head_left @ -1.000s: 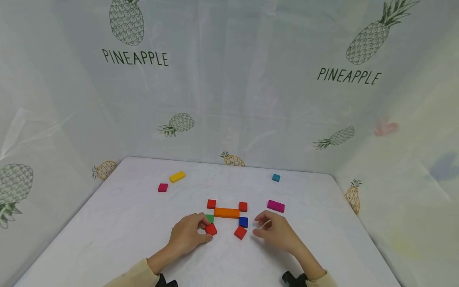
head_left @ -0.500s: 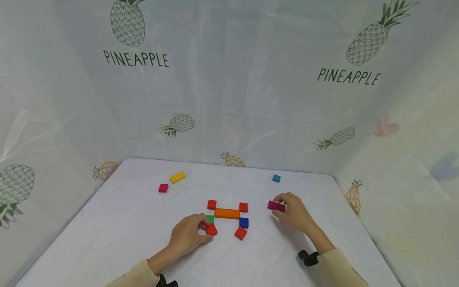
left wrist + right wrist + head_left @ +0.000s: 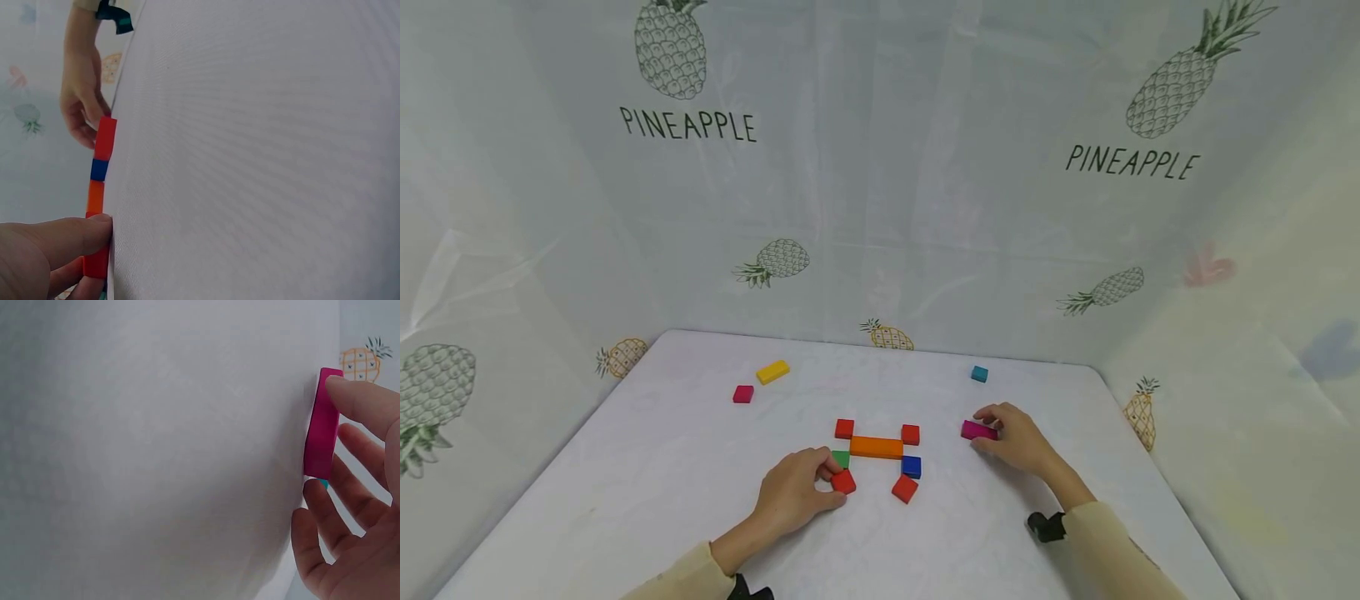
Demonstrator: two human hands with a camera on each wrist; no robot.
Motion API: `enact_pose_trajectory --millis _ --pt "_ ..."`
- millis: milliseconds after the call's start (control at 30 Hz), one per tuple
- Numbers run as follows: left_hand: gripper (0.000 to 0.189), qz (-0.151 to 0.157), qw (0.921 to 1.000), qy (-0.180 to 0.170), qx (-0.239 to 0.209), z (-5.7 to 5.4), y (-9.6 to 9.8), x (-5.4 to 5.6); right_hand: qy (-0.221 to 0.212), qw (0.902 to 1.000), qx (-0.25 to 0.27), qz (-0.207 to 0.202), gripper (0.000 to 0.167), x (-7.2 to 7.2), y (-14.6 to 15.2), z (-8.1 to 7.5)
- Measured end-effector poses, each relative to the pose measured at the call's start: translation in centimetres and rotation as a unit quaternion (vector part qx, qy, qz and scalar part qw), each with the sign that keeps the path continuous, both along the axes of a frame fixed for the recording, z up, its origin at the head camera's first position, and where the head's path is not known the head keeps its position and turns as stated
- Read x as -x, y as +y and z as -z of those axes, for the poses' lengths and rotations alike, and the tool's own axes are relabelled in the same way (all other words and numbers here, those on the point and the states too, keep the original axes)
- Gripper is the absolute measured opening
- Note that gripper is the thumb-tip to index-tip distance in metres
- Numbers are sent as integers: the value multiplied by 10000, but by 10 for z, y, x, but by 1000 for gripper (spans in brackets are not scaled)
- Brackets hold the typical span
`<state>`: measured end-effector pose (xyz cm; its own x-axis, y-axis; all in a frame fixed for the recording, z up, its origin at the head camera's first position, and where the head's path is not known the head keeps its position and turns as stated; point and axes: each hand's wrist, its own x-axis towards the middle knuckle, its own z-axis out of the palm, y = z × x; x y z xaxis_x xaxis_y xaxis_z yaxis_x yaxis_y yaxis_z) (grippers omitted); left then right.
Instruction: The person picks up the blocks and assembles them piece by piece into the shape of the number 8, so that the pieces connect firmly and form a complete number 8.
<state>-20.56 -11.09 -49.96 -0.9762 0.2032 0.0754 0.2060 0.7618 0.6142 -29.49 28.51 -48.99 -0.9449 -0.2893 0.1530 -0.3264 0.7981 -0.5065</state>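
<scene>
The left hand (image 3: 797, 492) has a closed grip on a lower red block (image 3: 843, 482), pinched between thumb and fingers beside the green block (image 3: 841, 459), probably to keep its angle steady. An orange bar (image 3: 877, 447) lies crosswise on the worktop (image 3: 647, 475), with 2 small red blocks (image 3: 911, 434) at its far corners and the green block and a blue block (image 3: 912, 467) at its near ones, apparently for symmetry. Apart from these, the right hand (image 3: 1011, 437) grips a magenta bar (image 3: 974, 430), thumb opposing fingers, seemingly for secure hold; whether it touches the worktop, I cannot tell.
</scene>
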Motion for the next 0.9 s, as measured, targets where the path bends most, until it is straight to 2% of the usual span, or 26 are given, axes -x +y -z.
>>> enact_pose_trajectory --millis 200,600,900 --pt "34 16 10000 27 -6 0 0 0 -55 9999 -36 -108 33 1 1 0" --pt "34 -7 10000 8 -23 -1 0 -1 -138 9998 -105 62 29 3 -1 2" --pt "34 -21 10000 -5 -5 -1 0 -1 -123 9999 -11 35 32 -4 -17 -10"
